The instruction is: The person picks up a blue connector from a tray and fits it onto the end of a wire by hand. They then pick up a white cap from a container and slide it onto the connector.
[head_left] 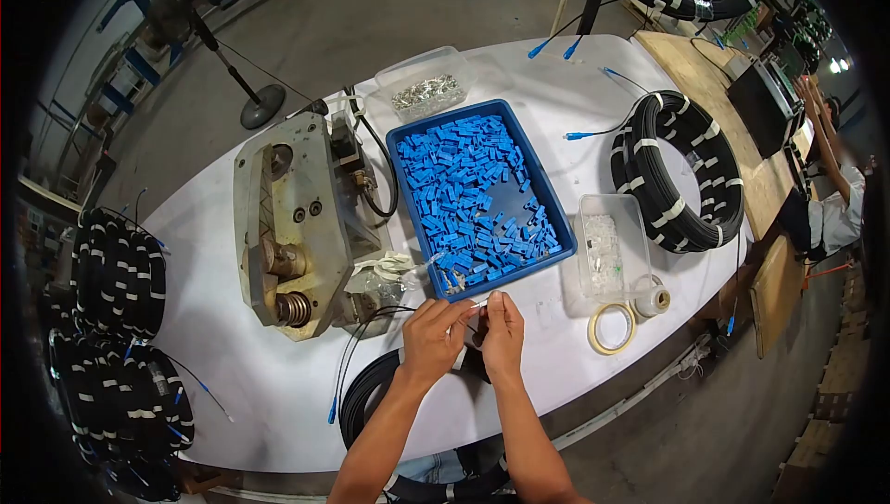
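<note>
Both hands pinch small white part at counter edge, 6 o'clock: L hand, R hand, fingers closed on it. Blue tray at 12 full; cable coil below L wrist. Judging: assembly early, most pcs left.

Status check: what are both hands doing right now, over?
Left hand and right hand together, pinching a small pale part. Blue tray just beyond. Black cable coil underneath, nothing blocking.
</note>
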A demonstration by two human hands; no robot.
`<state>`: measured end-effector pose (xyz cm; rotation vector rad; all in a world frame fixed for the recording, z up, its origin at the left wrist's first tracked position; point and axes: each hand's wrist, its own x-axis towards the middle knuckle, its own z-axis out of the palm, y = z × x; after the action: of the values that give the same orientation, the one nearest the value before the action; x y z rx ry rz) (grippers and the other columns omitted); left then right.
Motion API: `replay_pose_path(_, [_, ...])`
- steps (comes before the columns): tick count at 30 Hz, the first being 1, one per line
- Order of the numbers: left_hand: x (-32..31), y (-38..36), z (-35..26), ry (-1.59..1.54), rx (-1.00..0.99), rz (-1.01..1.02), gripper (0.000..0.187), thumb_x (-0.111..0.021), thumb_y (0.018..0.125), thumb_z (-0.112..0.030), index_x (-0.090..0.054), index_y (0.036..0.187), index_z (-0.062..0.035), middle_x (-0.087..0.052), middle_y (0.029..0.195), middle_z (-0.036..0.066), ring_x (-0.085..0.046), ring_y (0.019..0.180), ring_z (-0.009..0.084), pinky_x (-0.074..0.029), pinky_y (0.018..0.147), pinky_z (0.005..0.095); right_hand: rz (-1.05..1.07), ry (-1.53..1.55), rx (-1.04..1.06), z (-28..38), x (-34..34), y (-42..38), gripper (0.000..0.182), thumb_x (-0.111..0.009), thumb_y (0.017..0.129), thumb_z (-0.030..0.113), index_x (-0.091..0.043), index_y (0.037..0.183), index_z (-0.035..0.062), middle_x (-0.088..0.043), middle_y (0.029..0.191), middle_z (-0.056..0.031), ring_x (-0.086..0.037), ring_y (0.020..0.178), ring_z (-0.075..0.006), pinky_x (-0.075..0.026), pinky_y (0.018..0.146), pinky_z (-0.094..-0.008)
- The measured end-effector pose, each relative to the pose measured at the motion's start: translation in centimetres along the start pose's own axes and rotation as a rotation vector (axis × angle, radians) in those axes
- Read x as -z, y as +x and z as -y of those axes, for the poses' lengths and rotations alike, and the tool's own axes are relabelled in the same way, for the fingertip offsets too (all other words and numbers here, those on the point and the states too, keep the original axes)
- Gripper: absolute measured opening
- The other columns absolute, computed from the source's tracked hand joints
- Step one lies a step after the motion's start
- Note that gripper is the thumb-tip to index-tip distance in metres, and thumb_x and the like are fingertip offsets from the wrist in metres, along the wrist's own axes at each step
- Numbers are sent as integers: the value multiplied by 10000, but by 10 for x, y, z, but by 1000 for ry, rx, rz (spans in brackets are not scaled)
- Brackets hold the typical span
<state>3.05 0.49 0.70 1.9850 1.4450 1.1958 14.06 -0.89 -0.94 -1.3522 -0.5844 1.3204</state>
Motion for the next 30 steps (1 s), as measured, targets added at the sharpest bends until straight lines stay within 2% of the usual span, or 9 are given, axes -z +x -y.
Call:
replay_pose_path(18, [-2, 0, 1, -43, 16, 81, 59, -688, 832, -75, -698, 856, -22, -628, 699, 83, -553, 600, 253, -448, 569, 340, -112, 8, -38, 5, -3, -2, 409, -458, 1032, 329, -488, 713, 75, -418, 596, 56, -353, 514, -24, -277, 441, -209])
replay_pose_path(22, [-3, 2, 3, -35, 7, 87, 78, -666, 857, -94, -685, 841, -20, -633, 724, 89, -542, 637, 265, -440, 593, 356, -123, -3, -62, 11, -5, -1, 405, -458, 1033, 323, -488, 714, 75, -408, 598, 58, -347, 515, -25, -265, 444, -210])
replay_pose_path(24, [-1, 5, 3, -32, 26, 110, 84, -660, 861, -97, -683, 836, -20, -631, 725, 94, -532, 636, 269, -431, 597, 360, -109, -21, -7, 8, -5, -1, 398, -456, 1035, 310, -489, 717, 72, -396, 598, 62, -338, 525, -25, -258, 458, -215])
replay_pose_path(30, [2, 9, 3, -28, 68, 171, 110, -624, 883, -108, -663, 825, -23, -615, 730, 96, -514, 648, 281, -417, 615, 374, -104, -31, -81, 1, -1, 0, 389, -450, 1037, 289, -493, 731, 53, -407, 632, 53, -341, 573, -25, -274, 500, -220])
